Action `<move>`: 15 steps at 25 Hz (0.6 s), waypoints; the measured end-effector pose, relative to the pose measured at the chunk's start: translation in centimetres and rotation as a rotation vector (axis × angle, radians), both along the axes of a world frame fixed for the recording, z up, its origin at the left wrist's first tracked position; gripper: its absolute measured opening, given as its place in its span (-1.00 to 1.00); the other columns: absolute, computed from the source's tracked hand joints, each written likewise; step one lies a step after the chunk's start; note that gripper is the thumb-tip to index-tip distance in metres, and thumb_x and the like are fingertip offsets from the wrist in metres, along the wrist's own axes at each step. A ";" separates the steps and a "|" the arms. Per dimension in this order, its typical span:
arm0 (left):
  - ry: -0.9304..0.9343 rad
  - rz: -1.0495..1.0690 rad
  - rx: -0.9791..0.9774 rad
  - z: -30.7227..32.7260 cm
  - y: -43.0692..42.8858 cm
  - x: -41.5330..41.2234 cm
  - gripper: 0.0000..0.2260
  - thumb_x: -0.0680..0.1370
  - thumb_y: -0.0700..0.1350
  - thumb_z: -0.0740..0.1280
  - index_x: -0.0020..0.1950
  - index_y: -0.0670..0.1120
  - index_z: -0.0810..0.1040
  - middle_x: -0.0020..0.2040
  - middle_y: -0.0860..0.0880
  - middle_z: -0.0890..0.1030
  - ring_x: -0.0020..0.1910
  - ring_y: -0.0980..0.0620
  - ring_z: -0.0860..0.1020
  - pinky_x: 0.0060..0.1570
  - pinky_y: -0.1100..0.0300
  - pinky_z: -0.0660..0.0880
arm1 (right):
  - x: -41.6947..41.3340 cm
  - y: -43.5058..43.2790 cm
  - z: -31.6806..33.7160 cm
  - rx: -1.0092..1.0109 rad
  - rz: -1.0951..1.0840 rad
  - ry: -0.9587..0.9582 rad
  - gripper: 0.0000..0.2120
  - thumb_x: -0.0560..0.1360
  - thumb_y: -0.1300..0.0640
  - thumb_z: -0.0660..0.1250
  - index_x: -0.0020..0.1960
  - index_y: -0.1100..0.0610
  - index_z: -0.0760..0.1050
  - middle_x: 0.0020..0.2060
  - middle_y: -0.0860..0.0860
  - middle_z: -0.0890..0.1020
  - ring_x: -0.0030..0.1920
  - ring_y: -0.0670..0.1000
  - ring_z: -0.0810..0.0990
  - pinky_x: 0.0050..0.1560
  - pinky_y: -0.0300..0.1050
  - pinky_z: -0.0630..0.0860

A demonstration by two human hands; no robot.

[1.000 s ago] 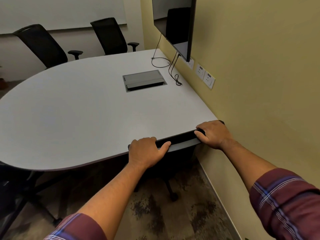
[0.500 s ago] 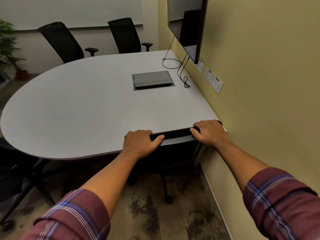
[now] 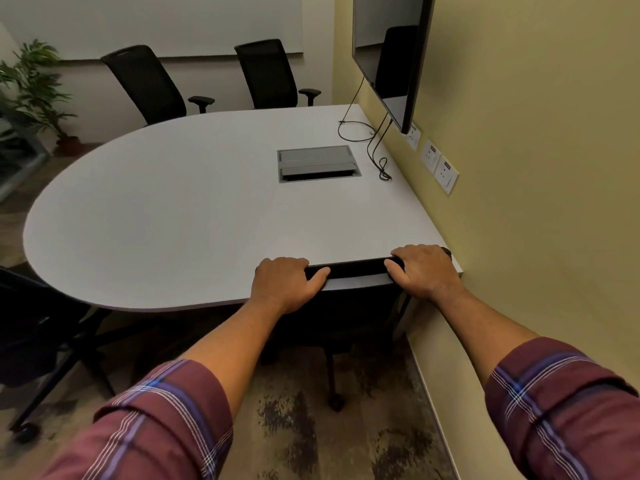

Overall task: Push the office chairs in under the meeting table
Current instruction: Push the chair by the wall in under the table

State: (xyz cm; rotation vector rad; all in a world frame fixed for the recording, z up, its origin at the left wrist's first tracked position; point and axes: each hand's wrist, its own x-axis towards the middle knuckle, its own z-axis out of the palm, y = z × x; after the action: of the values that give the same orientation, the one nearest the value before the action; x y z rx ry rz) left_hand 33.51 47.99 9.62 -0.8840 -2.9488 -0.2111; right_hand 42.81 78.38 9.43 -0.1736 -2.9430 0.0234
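Near chair: a black office chair (image 3: 353, 268) sits at the lower centre-right of the frame, its top rail against the near edge of the meeting table (image 3: 194, 209); the backrest and base are below the tabletop line, with one castor leg visible on the floor beneath.
Left hand: the left hand (image 3: 287, 284) wraps over the left end of the chair's top rail, fingers curled over the far side and thumb lying along the rail toward the right.
Right hand: the right hand (image 3: 424, 271) is closed over the right end of the same rail, close to the yellow wall (image 3: 536, 168).
Rail between hands: a bare stretch of black rail shows between the two hands.
Table: white, rounded on its left end, filling the middle of the frame; a grey cable box (image 3: 318, 163) is set into it right of centre.
Far chairs: two black chairs (image 3: 149, 84) stand at the table's far side, upper left and upper centre.
Left chair: another dark chair (image 3: 41, 327) at the left edge, partly cut off.
Sleeves: plaid maroon sleeves (image 3: 166, 420) are rolled back on both forearms.
Screen: a wall screen (image 3: 391, 53) at upper right, cables hanging to the table.
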 end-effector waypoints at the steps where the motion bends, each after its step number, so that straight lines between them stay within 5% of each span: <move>1: 0.015 0.002 -0.007 0.1 -0.1 0.1 -0.32 0.60 0.48 -0.06 -0.19 -0.01 0.57 -0.32 0.06 0.57 -0.27 -0.02 0.56 -0.05 -0.06 0.56 | 0.1 -0.1 0.2 -0.018 -0.001 -0.014 -0.24 0.59 -0.37 -0.09 0.19 0.11 0.70 0.03 0.09 0.77 0.02 0.18 0.70 0.07 0.12 0.58; 3: 0.044 0.019 -0.018 0.2 -0.3 0.5 -0.32 0.62 0.47 -0.06 -0.15 -0.05 0.56 -0.23 0.00 0.61 -0.15 -0.09 0.60 -0.01 -0.09 0.56 | 0.4 -0.5 0.8 -0.037 -0.011 -0.065 -0.15 0.58 -0.40 -0.13 0.42 0.15 0.60 0.29 0.14 0.70 0.27 0.22 0.65 0.32 0.19 0.52; 6: 0.029 0.060 0.006 0.1 -0.6 1.0 -0.20 0.63 0.48 -0.10 0.30 -0.13 0.60 0.23 -0.14 0.65 0.28 -0.18 0.55 0.31 -0.18 0.48 | 0.9 -2.1 1.6 -0.063 -0.026 -0.118 -0.05 0.56 -0.45 -0.19 0.60 0.19 0.38 0.52 0.17 0.53 0.50 0.21 0.49 0.53 0.22 0.34; 9: -0.036 0.041 0.062 0.1 -2.1 1.4 -0.07 0.61 0.54 -0.14 0.68 -0.14 0.28 0.66 -0.20 0.34 0.67 -0.22 0.23 0.65 -0.22 0.17 | 0.6 -5.1 2.0 -0.075 0.009 -0.105 -0.05 0.57 -0.47 -0.17 0.65 0.20 0.28 0.58 0.18 0.46 0.56 0.20 0.42 0.59 0.20 0.28; 15: 0.034 0.061 0.040 -0.2 -12.6 0.4 -0.02 0.60 0.56 -0.23 0.76 -0.14 -0.12 0.77 -0.17 -0.09 0.75 -0.13 -0.18 0.70 -0.12 -0.24 | -2.3 -15.1 2.7 -0.069 0.116 -0.072 -0.13 0.65 -0.41 -0.06 0.73 0.18 0.07 0.70 0.17 0.24 0.68 0.17 0.22 0.70 0.22 0.12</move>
State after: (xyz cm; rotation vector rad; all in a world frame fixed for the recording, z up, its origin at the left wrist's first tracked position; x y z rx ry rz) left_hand 33.86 35.37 9.40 -0.7839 -2.9243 -0.2491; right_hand 40.52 63.23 12.11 -0.0142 -3.0220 0.1380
